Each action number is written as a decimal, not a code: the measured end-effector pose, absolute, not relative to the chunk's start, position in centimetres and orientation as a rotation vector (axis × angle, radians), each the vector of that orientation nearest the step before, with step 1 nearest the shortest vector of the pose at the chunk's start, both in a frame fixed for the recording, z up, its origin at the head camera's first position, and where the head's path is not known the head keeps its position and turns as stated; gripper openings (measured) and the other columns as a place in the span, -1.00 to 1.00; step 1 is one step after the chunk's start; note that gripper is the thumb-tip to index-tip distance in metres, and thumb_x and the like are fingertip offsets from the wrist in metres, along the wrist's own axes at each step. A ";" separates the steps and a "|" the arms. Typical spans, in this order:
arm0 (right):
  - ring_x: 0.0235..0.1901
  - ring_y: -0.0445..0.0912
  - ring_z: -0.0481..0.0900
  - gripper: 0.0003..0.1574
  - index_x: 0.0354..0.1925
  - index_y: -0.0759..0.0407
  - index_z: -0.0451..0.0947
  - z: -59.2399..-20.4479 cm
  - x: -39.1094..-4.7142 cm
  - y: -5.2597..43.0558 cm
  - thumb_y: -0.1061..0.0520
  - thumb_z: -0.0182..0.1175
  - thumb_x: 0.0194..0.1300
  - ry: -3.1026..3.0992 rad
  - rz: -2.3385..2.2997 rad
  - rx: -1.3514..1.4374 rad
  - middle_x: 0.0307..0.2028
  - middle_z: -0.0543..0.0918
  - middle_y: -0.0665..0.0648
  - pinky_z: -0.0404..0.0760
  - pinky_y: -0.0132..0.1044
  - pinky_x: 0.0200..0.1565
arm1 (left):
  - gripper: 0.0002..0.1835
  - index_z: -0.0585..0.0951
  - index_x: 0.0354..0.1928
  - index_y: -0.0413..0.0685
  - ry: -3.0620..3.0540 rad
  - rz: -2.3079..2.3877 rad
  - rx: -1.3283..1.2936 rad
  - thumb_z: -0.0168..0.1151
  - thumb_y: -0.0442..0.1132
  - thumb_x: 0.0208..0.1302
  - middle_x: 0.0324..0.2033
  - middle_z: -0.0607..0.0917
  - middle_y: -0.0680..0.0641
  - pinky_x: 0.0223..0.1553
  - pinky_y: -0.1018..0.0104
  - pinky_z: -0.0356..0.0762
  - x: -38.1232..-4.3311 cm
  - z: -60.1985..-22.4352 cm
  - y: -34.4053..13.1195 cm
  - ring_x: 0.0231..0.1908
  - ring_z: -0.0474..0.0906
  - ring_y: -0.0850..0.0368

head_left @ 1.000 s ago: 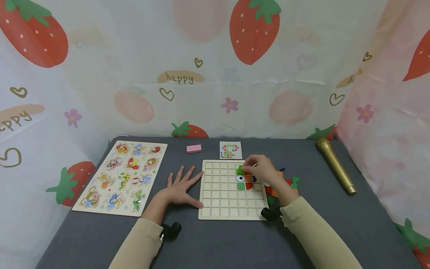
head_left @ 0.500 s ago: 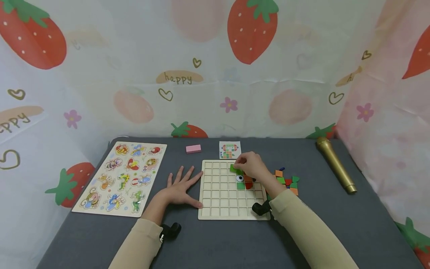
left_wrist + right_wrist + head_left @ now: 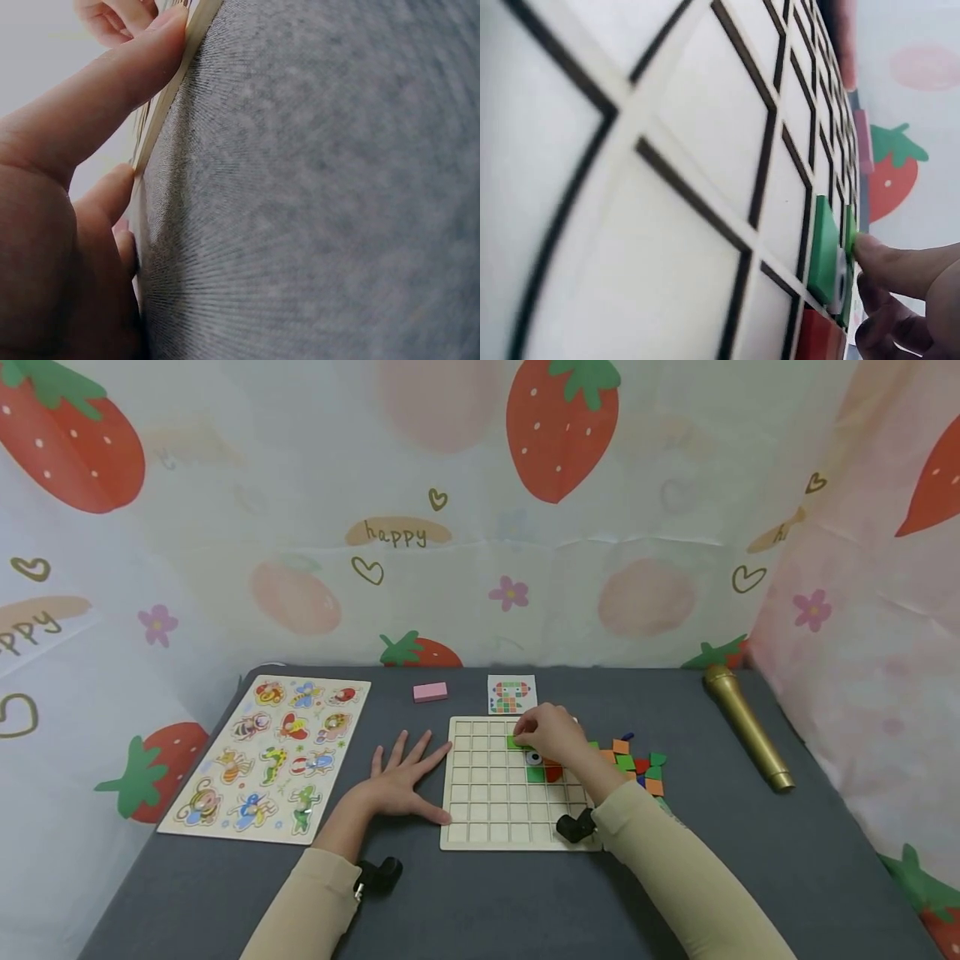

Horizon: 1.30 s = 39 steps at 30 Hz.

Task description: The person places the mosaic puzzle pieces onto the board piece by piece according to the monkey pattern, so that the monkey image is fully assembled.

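Note:
A pale wooden grid board (image 3: 487,810) lies on the table. My left hand (image 3: 401,787) is spread flat at its left side, with thumb and fingertips touching the board's edge. My right hand (image 3: 553,735) is over the upper part of the board and pinches a light green tile (image 3: 514,742) at one cell. In the right wrist view, the thumb (image 3: 889,262) meets that tile. Near it sit an eye tile (image 3: 534,758), a darker green tile (image 3: 535,774) and a red tile (image 3: 553,773). The hand hides some neighbouring cells.
Loose coloured tiles (image 3: 641,766) lie right of the board. Behind it is a pattern card (image 3: 512,695), with a pink block (image 3: 430,692) to the left. An insect picture board (image 3: 262,760) lies far left, a gold microphone (image 3: 748,727) far right.
My right hand has moved left along the top of the board with a light green tile, then slightly down. The left hand has stayed at the board's edge.

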State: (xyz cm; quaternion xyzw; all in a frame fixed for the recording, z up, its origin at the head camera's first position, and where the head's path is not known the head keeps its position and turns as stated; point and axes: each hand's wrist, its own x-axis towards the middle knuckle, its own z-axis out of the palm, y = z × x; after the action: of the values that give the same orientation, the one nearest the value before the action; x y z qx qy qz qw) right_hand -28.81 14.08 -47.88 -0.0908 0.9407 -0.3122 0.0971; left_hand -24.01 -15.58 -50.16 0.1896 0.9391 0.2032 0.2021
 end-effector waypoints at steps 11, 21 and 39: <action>-0.29 -0.06 0.62 -0.83 -0.13 0.06 0.72 -47.5 -27.3 17.6 0.03 0.32 0.38 2.772 -1.089 -0.286 -0.24 0.72 0.04 0.63 -0.22 -0.30 | 0.30 -0.04 0.62 0.43 2.611 0.572 0.542 0.44 0.49 -0.14 0.63 -0.25 -0.03 0.39 -0.44 -0.61 -24.1 -50.3 -15.6 0.56 -0.61 -0.24; -0.22 -0.02 0.63 -0.74 -0.05 0.09 0.72 -47.0 -25.4 20.8 0.00 0.32 0.39 2.826 -1.092 -0.189 -0.16 0.73 0.11 0.67 -0.15 -0.21 | 0.27 -0.01 0.61 0.43 2.615 0.583 0.547 0.46 0.46 -0.12 0.63 -0.24 -0.03 0.39 -0.44 -0.61 -24.0 -50.0 -15.6 0.56 -0.60 -0.24; -0.22 0.02 0.66 -0.70 -0.04 0.14 0.71 -48.4 -23.2 27.7 -0.02 0.30 0.41 2.905 -1.083 -0.069 -0.15 0.74 0.19 0.64 -0.17 -0.28 | 0.26 -0.01 0.61 0.44 2.618 0.582 0.557 0.44 0.46 -0.11 0.63 -0.24 -0.03 0.40 -0.43 -0.61 -24.1 -50.1 -15.7 0.56 -0.61 -0.24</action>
State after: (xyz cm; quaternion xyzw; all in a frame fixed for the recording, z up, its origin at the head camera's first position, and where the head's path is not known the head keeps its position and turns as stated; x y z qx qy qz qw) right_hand -23.18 27.73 -48.38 -0.0221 0.9366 -0.3491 0.0203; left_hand -24.06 -15.67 -50.14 0.1992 0.9365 0.2081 0.2001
